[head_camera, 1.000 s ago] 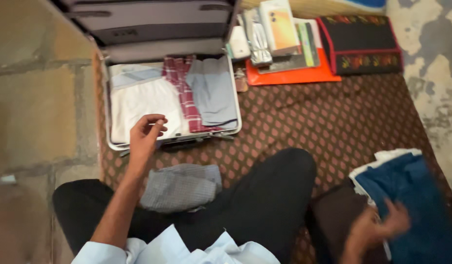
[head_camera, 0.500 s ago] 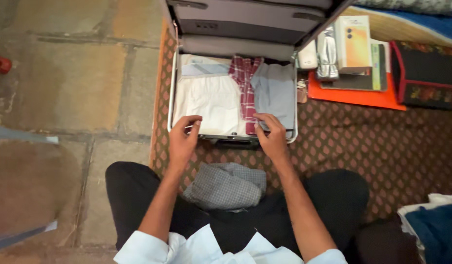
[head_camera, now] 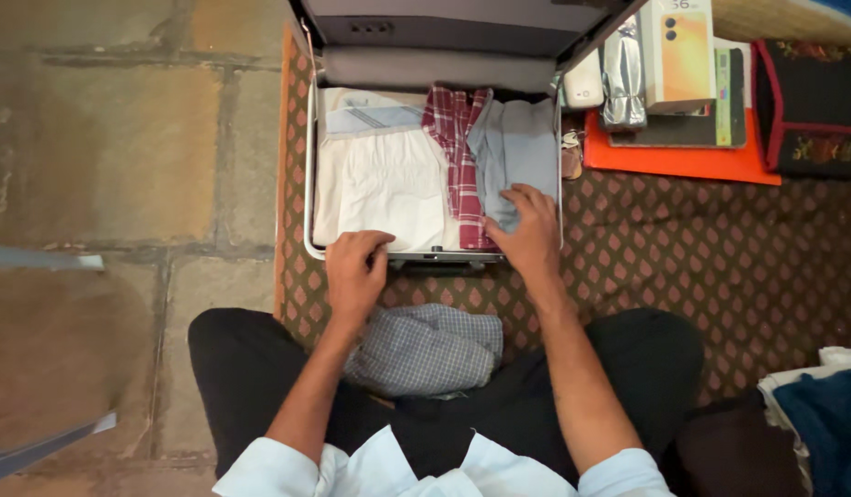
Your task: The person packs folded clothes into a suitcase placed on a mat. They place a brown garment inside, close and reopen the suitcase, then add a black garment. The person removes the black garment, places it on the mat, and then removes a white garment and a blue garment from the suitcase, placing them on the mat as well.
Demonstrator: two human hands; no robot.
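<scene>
Two hands work at the near edge of an open suitcase [head_camera: 308, 184] that lies on a patterned mat [head_camera: 683, 248] in front of the seated person. The right hand [head_camera: 528, 230] rests flat on a grey-blue garment [head_camera: 522, 147] at the right side of the case, its fingers [head_camera: 517, 198] spread and pressing down on the cloth near the front corner. The left hand [head_camera: 356, 267] sits at the front rim, fingers curled loosely together over the edge beside a folded white garment [head_camera: 384, 189]; whether it grips anything I cannot tell. Between the white and the grey-blue pieces lies a red checked cloth [head_camera: 457, 156], running from the back of the case to the front. A pale blue folded piece [head_camera: 370, 115] lies at the back, above the white one. The grey lid [head_camera: 444, 37] stands open at the far side.

Just before the case, in the person's lap between the black trouser legs, lies a folded grey checked shirt [head_camera: 430, 350], apart from both hands. To the right of the case, an orange folder [head_camera: 683, 156] carries a white box [head_camera: 683, 55], a silvery packet [head_camera: 623, 78] and a small white pouch [head_camera: 584, 87]. Farther right is a black bag with red trim [head_camera: 816, 101]. At the lower right corner a blue cloth [head_camera: 826, 414] lies on the mat. Left of the mat is a stone floor [head_camera: 121, 156].
</scene>
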